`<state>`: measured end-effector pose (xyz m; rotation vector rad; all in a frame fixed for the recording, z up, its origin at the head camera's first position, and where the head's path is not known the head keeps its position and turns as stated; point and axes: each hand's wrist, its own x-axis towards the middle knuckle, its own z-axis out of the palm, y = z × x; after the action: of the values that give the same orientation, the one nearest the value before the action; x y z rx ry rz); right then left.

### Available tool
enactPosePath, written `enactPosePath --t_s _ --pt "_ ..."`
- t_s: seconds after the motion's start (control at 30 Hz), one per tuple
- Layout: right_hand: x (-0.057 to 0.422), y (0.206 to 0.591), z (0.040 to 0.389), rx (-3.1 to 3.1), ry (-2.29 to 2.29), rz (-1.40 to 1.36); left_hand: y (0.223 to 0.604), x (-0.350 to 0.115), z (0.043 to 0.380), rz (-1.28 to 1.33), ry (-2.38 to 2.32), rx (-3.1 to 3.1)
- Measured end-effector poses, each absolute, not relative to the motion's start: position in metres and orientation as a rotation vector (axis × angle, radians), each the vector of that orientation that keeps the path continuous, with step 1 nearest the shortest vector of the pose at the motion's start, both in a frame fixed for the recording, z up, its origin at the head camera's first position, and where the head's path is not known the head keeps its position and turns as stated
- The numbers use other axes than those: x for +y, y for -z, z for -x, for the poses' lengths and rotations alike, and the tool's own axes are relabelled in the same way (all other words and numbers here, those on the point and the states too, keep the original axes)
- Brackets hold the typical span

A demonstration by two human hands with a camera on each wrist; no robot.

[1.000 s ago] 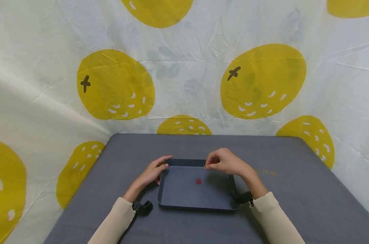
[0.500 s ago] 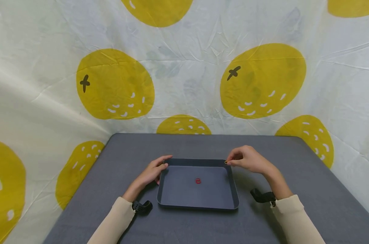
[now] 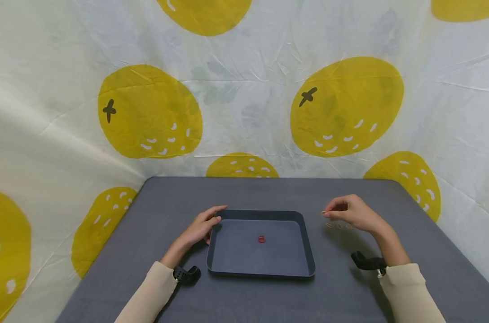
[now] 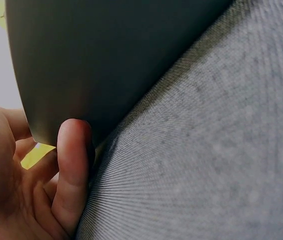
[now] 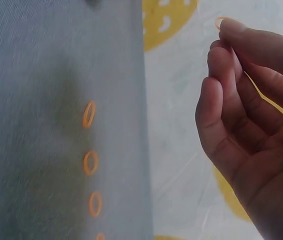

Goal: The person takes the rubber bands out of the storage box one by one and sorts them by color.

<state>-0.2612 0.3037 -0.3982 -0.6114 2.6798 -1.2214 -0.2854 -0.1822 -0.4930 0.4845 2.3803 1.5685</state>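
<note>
The right hand [image 3: 354, 213] pinches a small orange loop [image 5: 217, 23], probably an elastic band, between thumb and fingers, with part of the loop sticking out past the tips. It is held above the tabletop [image 3: 244, 194], to the right of the tray [image 3: 244, 261] and apart from it. Beneath and beside that hand lies a row of similar orange loops [image 5: 85, 164], spaced out and not touching one another; the wrist view shows at least four, the last cut off by its edge. A small red item [image 3: 261, 239], which looks like one or more loops, lies on the tray floor, slightly right of the middle.

The left hand [image 3: 200, 228] grips the tray at its far left corner, fingers bent around the wall.

A loop this thin should weigh next to nothing and, if elastic, give under pressure and spring back. Dropping it should do no harm, but it could stick to a fingertip or roll off line. A light pinch on one side suits it best; a flat one calls for fingertips right down at the cloth-like surface. The tray looks stiff and smooth-walled, so its rim or a corner seems the surest hold.
</note>
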Motion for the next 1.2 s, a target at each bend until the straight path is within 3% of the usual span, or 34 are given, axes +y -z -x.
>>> enactPosePath --t_s 1.2 --pt "0.415 0.439 0.258 2.801 0.987 0.235 0.490 -0.182 0.283 -0.467 -1.557 2.380"
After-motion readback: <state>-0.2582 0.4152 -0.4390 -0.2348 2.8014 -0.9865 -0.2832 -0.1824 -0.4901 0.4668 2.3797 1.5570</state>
